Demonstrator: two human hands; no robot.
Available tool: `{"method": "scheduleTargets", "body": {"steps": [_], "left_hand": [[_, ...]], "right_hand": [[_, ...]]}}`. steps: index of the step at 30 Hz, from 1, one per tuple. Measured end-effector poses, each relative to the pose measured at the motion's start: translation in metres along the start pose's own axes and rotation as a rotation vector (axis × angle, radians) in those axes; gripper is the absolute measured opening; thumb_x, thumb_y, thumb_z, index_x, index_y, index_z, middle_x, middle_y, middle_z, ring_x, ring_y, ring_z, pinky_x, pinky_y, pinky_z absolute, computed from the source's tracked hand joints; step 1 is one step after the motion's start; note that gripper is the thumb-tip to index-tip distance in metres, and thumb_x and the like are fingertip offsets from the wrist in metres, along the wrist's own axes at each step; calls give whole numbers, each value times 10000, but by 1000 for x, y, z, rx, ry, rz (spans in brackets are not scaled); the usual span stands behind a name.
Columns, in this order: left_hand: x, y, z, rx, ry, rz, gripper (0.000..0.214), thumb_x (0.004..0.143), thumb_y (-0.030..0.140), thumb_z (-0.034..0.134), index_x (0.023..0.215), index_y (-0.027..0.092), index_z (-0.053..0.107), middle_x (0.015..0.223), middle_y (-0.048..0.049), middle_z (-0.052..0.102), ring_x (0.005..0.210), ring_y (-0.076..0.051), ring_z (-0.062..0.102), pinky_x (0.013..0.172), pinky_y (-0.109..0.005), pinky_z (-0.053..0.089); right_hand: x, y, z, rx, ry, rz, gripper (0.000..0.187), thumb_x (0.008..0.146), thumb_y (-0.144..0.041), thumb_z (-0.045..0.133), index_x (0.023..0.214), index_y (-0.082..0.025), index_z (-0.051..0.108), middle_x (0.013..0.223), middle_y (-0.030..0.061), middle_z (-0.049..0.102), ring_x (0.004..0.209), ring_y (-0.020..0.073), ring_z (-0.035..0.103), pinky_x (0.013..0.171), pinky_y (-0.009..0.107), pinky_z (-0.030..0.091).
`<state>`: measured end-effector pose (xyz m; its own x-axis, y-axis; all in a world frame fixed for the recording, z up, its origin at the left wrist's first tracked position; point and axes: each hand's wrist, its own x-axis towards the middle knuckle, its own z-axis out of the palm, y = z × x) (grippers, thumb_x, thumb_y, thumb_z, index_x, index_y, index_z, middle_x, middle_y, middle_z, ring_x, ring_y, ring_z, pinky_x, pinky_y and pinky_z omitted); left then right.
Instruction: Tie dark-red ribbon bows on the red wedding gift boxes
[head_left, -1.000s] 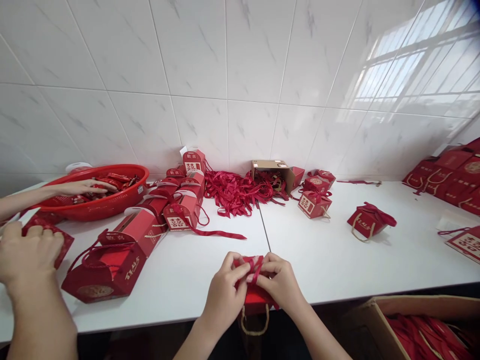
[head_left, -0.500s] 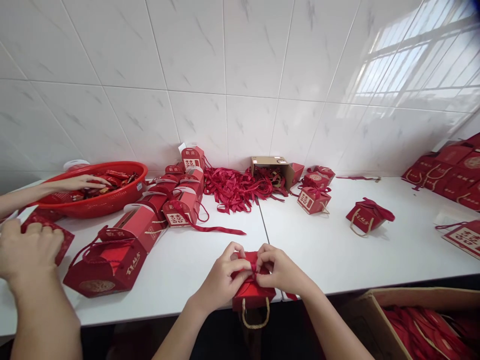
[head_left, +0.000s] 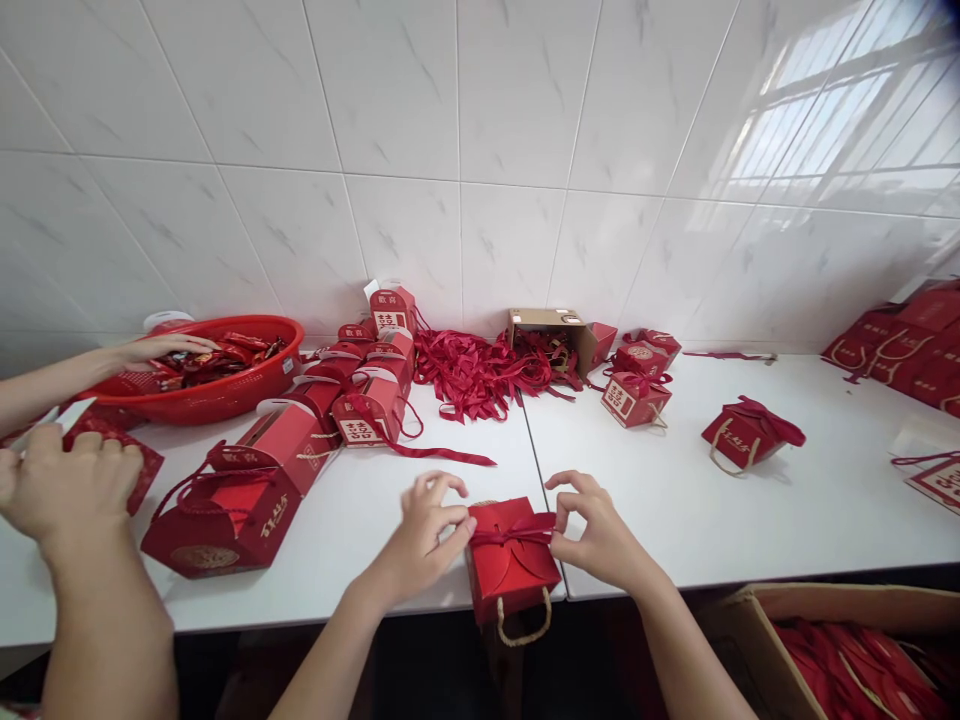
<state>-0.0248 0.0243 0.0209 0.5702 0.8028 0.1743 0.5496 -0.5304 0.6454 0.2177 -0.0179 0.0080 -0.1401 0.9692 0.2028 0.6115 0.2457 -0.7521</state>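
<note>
A small red gift box [head_left: 519, 572] with a twisted rope handle sits at the table's front edge between my hands. Across its lid, where curved flaps meet, lies a dark red ribbon [head_left: 514, 535] knotted in the middle. My left hand [head_left: 424, 535] is at the box's left side, thumb and a fingertip pinching the ribbon's left end, other fingers curled loosely. At the right, my right hand [head_left: 604, 530] has its fingertips on the other end of the ribbon, with the index finger raised apart.
Red gift boxes [head_left: 259, 480] line up at left, beside a red basket [head_left: 295, 365] of wrapped sweets. Other people's hands [head_left: 75, 480] are there. Loose ribbons [head_left: 472, 370] lie behind, near a cardboard box [head_left: 547, 317]. Tied boxes [head_left: 750, 435] stand right; a carton [head_left: 757, 625] is below.
My hands have moved apart from the middle of the lid to its two sides, drawing the ribbon out across it. The knot and lid flaps now show.
</note>
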Motion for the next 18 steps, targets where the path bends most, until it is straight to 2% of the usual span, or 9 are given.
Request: {"method": "scheduleTargets", "body": {"steps": [3,6,7,9,11,13,15,17,18], "left_hand": [[0,-4,-6,226,85,13,371,904,354,425,614,194,591,1008,-81,547,1104,-298,409,948,-550,303],[-7,-13,-3,110,95,-35,319,906,382,432,692,213,598,1087,-81,550,1138,-288,418,971,-525,319],[-10,-17,0,17,96,-47,310,912,389,419,722,219,595,1131,-81,546,1157,-279,426,984,-502,334],[-13,-29,5,-163,129,-46,281,926,389,385,826,236,597,1230,-83,521,1204,-257,437,1007,-448,364],[-9,-43,6,-214,267,-49,247,919,390,400,1016,258,585,1300,-88,489,1248,-250,429,1029,-423,370],[3,-60,1,-111,507,-105,365,878,405,480,1213,263,503,1338,-101,463,1278,-265,405,1053,-434,351],[20,-76,-10,52,747,-220,543,831,412,551,1322,222,416,1348,-133,442,1290,-287,384,1070,-446,331],[37,-90,-24,205,883,-371,706,795,419,598,1391,154,329,1361,-184,400,1307,-314,351,1078,-454,314],[44,-97,-31,264,911,-443,781,777,429,619,1417,129,285,1376,-208,365,1315,-335,329,1079,-466,304]], "right_hand": [[-2,6,-6,-16,14,-18,157,616,-74,581,646,-215,517,1242,66,529,1203,300,428,984,517,319],[-4,18,-9,176,-6,-12,194,688,-142,606,854,-236,572,1331,88,480,1267,281,408,1031,488,319],[-5,22,-7,269,-41,-19,298,701,-188,643,986,-242,575,1372,100,447,1295,277,392,1055,474,309],[-9,28,4,420,-151,-53,725,628,-273,770,1282,-242,458,1457,127,348,1360,285,322,1102,454,265],[-15,31,21,492,-242,-68,1093,518,-287,855,1439,-244,268,1502,137,272,1390,297,272,1124,444,236],[-20,34,37,510,-244,-30,1116,548,-267,842,1464,-270,204,1499,126,281,1376,287,305,1117,438,260],[-25,43,43,536,-133,38,1042,617,-286,795,1464,-288,186,1470,127,332,1331,286,380,1086,455,317],[-31,63,36,503,130,141,1061,629,-371,776,1474,-270,142,1446,156,354,1293,323,419,1056,508,346],[-34,76,28,444,317,217,1085,627,-430,766,1480,-252,120,1441,177,349,1287,352,416,1046,542,343]]}}
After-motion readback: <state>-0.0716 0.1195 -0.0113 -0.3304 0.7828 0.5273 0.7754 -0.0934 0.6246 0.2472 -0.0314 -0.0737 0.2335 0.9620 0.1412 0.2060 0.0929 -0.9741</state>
